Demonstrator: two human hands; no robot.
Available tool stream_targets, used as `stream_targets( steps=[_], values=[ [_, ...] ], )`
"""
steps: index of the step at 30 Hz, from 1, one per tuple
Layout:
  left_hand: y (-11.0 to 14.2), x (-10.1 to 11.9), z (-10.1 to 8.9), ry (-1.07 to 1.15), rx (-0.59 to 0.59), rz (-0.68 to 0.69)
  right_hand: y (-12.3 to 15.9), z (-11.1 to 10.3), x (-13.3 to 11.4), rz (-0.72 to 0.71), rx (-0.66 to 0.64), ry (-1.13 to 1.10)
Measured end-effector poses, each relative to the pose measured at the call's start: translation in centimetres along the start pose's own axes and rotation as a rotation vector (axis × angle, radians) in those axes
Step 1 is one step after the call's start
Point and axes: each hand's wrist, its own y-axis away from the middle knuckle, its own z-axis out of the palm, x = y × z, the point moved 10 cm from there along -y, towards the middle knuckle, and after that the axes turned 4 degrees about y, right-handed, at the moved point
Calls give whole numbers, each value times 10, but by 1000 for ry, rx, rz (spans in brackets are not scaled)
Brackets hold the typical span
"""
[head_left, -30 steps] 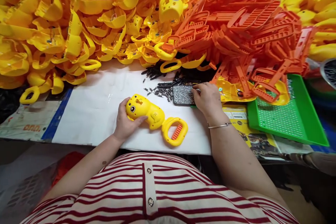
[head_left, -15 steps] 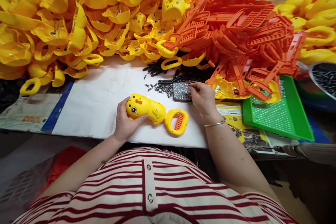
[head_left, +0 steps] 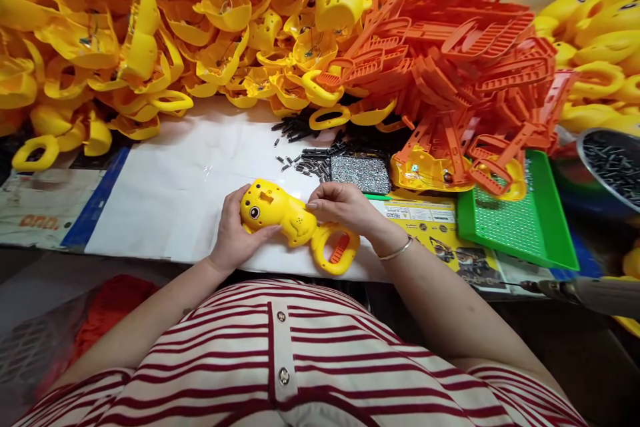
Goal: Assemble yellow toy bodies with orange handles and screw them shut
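Note:
My left hand (head_left: 237, 223) is closed around the body of a yellow duck-shaped toy (head_left: 275, 207), its thumb lying across the side. The toy rests on its side on the white work surface, with screw holes, a printed eye and a rectangular slot facing up. From its right end extends a ring-shaped handle (head_left: 336, 267) with an orange ribbed trigger inside. My right hand (head_left: 337, 207) is at the toy's right end, thumb and forefinger pinched together; anything between them is too small to make out. Just behind it lies a dark shallow tray (head_left: 360, 175) full of tiny silvery screws.
Yellow toy shells (head_left: 215, 20) heap along the back, beside a pile of orange plastic frames (head_left: 450, 47). Loose black parts (head_left: 313, 163) lie left of the screw tray. To the right are a green basket (head_left: 520, 240), a pot of dark pieces (head_left: 613, 160) and a power screwdriver (head_left: 590, 293).
My right hand has moved from the screw tray leftward and toward me, to the toy's right end. The left hand keeps hold of the toy, whose handle end has tilted slightly toward me.

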Motion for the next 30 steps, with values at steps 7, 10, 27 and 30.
stream_targets(
  steps=[7,10,27,30],
  values=[
    [-1,0,4,75,-76,-50,-4,14,-3,-68,-91,-126],
    [-1,0,4,101,-76,-63,-3,17,-4,-99,-77,-180],
    [-1,1,6,101,-123,-73,3,5,6,-34,22,-273],
    [-2,2,6,90,-117,-60,3,9,2,-61,-21,-235]
  ],
)
